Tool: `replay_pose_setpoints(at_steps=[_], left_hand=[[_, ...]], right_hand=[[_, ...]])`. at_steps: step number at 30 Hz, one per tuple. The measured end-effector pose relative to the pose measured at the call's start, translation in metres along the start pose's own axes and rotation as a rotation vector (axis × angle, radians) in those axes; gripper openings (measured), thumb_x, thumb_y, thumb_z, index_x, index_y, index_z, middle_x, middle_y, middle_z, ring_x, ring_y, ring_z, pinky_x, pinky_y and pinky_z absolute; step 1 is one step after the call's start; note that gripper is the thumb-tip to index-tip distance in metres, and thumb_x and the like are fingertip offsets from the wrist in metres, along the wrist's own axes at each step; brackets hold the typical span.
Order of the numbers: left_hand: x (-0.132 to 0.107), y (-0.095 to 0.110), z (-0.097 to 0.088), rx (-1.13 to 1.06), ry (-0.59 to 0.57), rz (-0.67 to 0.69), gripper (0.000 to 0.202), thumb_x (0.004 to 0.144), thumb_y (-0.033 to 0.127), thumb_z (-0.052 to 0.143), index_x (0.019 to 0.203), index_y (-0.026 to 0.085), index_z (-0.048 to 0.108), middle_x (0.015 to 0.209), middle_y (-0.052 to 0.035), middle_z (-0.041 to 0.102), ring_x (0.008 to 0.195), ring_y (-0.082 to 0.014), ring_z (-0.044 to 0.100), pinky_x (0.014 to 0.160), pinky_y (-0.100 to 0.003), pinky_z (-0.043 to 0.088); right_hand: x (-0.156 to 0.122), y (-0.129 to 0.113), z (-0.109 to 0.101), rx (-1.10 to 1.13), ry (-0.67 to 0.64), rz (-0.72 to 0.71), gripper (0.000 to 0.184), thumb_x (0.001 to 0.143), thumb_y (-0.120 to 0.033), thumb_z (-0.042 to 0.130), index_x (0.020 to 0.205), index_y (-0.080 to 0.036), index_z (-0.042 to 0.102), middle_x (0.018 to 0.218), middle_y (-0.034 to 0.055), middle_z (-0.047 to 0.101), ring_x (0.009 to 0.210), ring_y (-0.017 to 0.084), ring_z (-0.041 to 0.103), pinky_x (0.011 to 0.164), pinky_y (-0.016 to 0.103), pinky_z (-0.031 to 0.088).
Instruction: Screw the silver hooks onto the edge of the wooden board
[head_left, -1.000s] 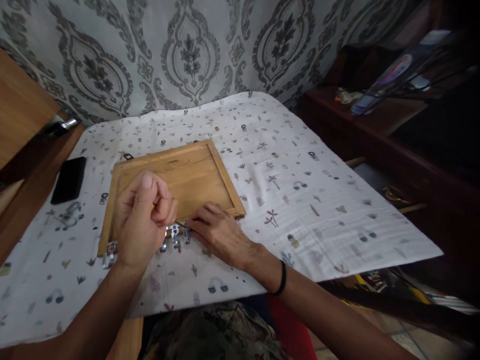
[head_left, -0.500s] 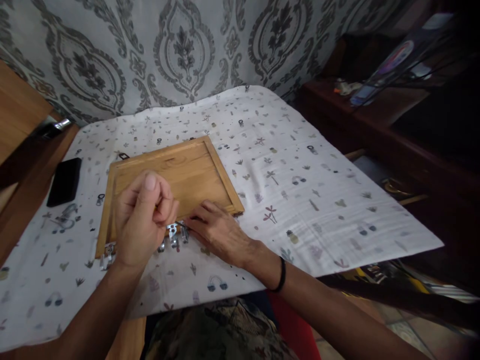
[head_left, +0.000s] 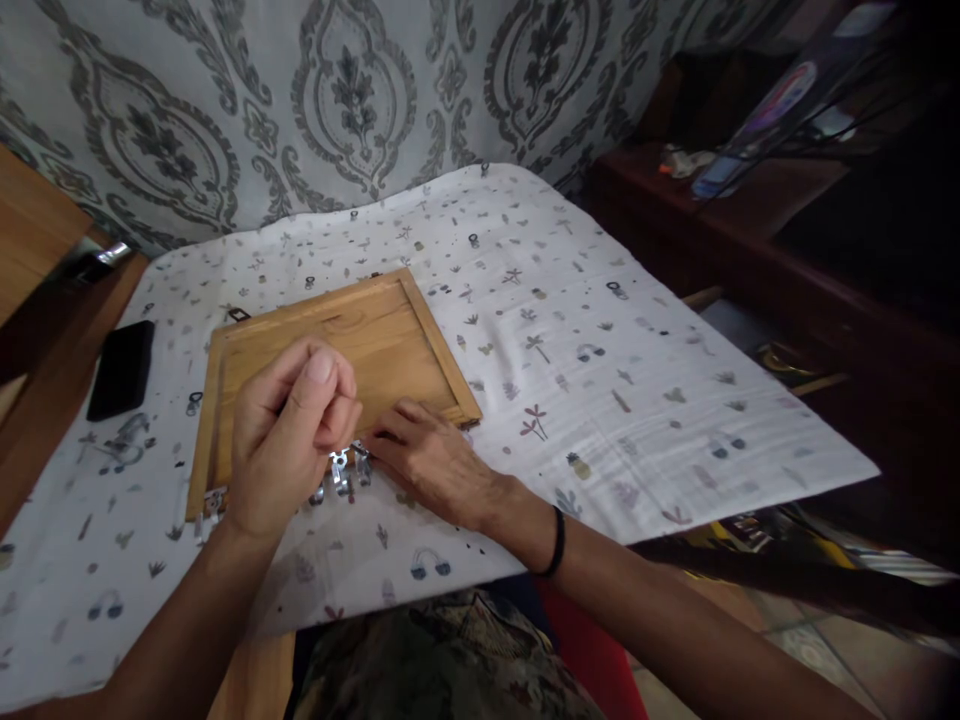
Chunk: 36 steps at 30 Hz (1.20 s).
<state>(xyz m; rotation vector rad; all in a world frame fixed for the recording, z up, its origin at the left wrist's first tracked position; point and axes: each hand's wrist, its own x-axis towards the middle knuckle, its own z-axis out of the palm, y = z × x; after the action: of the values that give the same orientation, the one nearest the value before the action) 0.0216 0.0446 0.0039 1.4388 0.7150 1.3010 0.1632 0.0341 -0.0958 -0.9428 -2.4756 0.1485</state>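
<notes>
A flat wooden board (head_left: 375, 340) with a raised rim lies on a printed white cloth (head_left: 600, 400). Small metal hooks (head_left: 341, 475) stick out from its near edge, and another one (head_left: 210, 500) sits at the near left corner. My left hand (head_left: 289, 440) hovers over the board's near edge, with its fingers and thumb pinched together on something I cannot make out. My right hand (head_left: 435, 460) lies flat on the cloth, and its fingertips press on the board's near rim beside the hooks.
A black phone (head_left: 120, 368) lies at the cloth's left edge, with loose metal fittings (head_left: 124, 440) just in front of it. Patterned fabric hangs behind the table. Dark wooden furniture (head_left: 750, 260) with clutter stands close on the right.
The view has shifted slightly down and to the right. My left hand's thumb has curled further over the fingers. My right hand has stayed on the board's edge.
</notes>
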Motion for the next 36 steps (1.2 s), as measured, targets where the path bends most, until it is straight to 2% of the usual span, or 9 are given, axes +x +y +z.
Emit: replay_pose_setpoints(at_steps=[8,13,15,18,21,24,27,32,36], left_hand=[[-0.001,-0.004,-0.003,-0.035,-0.057,-0.060,0.036,0.102,0.038,0.059,0.071,0.020,0.059,0.048,0.0074,0.024,0.039,-0.0053,0.012,0.039,-0.023,0.013],[0.000,-0.003,-0.007,-0.044,-0.063,-0.053,0.033,0.099,0.038,0.065,0.072,0.021,0.059,0.048,0.0087,0.021,0.039,-0.0050,0.010,0.039,-0.024,0.013],[0.000,-0.003,-0.006,-0.003,0.002,-0.043,0.032,0.098,0.041,0.066,0.073,0.021,0.060,0.047,0.0074,0.027,0.039,-0.0064,0.018,0.039,-0.024,0.017],[-0.003,-0.004,0.000,0.073,0.190,-0.014,0.032,0.097,0.046,0.069,0.077,0.022,0.062,0.053,0.0037,0.041,0.046,-0.0101,0.036,0.043,-0.025,0.029],[-0.007,-0.005,0.007,0.057,0.283,0.009,0.032,0.093,0.046,0.074,0.076,0.022,0.061,0.055,0.0042,0.039,0.048,-0.0104,0.035,0.044,-0.025,0.028],[-0.008,-0.007,0.012,0.027,0.279,0.037,0.034,0.095,0.044,0.072,0.073,0.021,0.059,0.052,0.0061,0.030,0.045,-0.0089,0.025,0.041,-0.025,0.020],[-0.006,-0.009,0.013,0.013,0.261,0.045,0.036,0.098,0.043,0.067,0.072,0.021,0.058,0.050,0.0067,0.028,0.043,-0.0079,0.021,0.039,-0.025,0.016],[-0.003,-0.011,0.012,0.036,0.226,0.020,0.042,0.096,0.050,0.069,0.069,0.020,0.058,0.047,0.0071,0.030,0.040,-0.0068,0.021,0.039,-0.024,0.017],[0.000,-0.013,0.010,0.057,0.189,0.005,0.045,0.095,0.055,0.068,0.070,0.019,0.057,0.047,0.0076,0.029,0.038,-0.0065,0.024,0.038,-0.023,0.019]], right_hand=[[0.000,0.000,-0.002,0.023,-0.010,-0.005,0.014,0.103,-0.017,0.059,0.099,-0.014,0.072,0.096,0.0098,0.066,0.090,0.023,0.050,0.081,0.037,0.046],[0.000,0.001,-0.002,0.060,-0.011,0.013,0.014,0.102,-0.020,0.061,0.100,-0.014,0.073,0.097,0.0101,0.067,0.092,0.024,0.052,0.085,0.038,0.047],[0.000,0.002,-0.002,0.117,-0.004,0.025,0.015,0.103,-0.022,0.061,0.102,-0.013,0.074,0.098,0.0101,0.068,0.092,0.023,0.054,0.085,0.037,0.047],[0.000,0.004,-0.003,0.232,0.027,0.042,0.016,0.103,-0.022,0.060,0.102,-0.015,0.075,0.101,0.0099,0.070,0.094,0.022,0.057,0.087,0.035,0.048],[0.000,0.007,-0.004,0.298,0.107,0.105,0.015,0.103,-0.020,0.061,0.101,-0.015,0.075,0.100,0.0095,0.071,0.096,0.022,0.060,0.086,0.033,0.049],[0.000,0.009,-0.003,0.354,0.185,0.188,0.016,0.102,-0.017,0.060,0.107,-0.015,0.075,0.096,0.0085,0.071,0.094,0.021,0.061,0.085,0.033,0.050],[-0.001,0.011,-0.003,0.425,0.205,0.223,0.020,0.099,-0.009,0.059,0.111,-0.014,0.075,0.094,0.0075,0.072,0.093,0.020,0.062,0.086,0.032,0.050],[-0.001,0.011,-0.005,0.427,0.161,0.236,0.028,0.090,0.002,0.057,0.103,-0.013,0.077,0.094,0.0076,0.071,0.093,0.021,0.061,0.086,0.032,0.049],[0.000,0.009,-0.006,0.373,0.091,0.201,0.025,0.091,-0.001,0.058,0.097,-0.015,0.077,0.090,0.0073,0.070,0.091,0.021,0.060,0.084,0.032,0.048]])
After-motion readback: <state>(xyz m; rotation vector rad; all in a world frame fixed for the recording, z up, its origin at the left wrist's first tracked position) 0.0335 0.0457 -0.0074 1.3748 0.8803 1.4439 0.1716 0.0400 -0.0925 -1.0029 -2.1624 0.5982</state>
